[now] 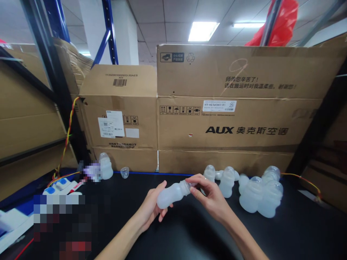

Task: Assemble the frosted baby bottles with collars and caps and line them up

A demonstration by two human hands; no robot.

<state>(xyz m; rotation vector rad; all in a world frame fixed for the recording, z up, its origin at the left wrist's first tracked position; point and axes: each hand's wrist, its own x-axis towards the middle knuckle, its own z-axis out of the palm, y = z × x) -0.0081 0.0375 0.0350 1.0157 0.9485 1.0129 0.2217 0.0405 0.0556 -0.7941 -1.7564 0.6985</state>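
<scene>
Above the black table I hold a translucent white baby bottle (171, 196), tilted with its neck up to the right. My left hand (151, 206) is wrapped round the bottle's body from below and the left. The fingers and thumb of my right hand (207, 191) close on the clear part at the bottle's neck. Whether that part is a cap or only the threaded neck, I cannot tell, as the fingers cover its end. Just behind my right hand stands another capped bottle (209, 173), with one more bottle (227, 182) to its right.
A cluster of bottles (251, 196) stands at the right. Back left are a single bottle (106, 168) and a small clear cap (125, 172). Large cardboard panels (225, 144) wall off the table's rear. White power strips (61, 186) and cables lie at the left, partly pixelated.
</scene>
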